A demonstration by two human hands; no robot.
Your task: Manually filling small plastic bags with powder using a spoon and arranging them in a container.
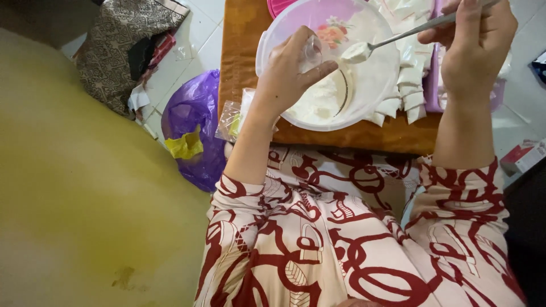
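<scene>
My left hand [290, 71] pinches a small clear plastic bag [313, 51] over a round clear plastic bowl [376, 91] that has a pink flower print and white powder or paste inside. My right hand [475, 48] holds a metal spoon [398, 37] by its handle; the spoon's bowl carries a lump of white paste just right of the bag. The bowl rests on a small orange-brown wooden table [244, 51]. Several white filled packets [409, 85] lie in a row to the right of the bowl.
A purple plastic bag [193, 122] with a yellow scrap sits on the tiled floor left of the table. Patterned cloth [122, 40] lies further left. A yellow-green wall fills the left side. A red and white box [526, 156] lies at the right edge.
</scene>
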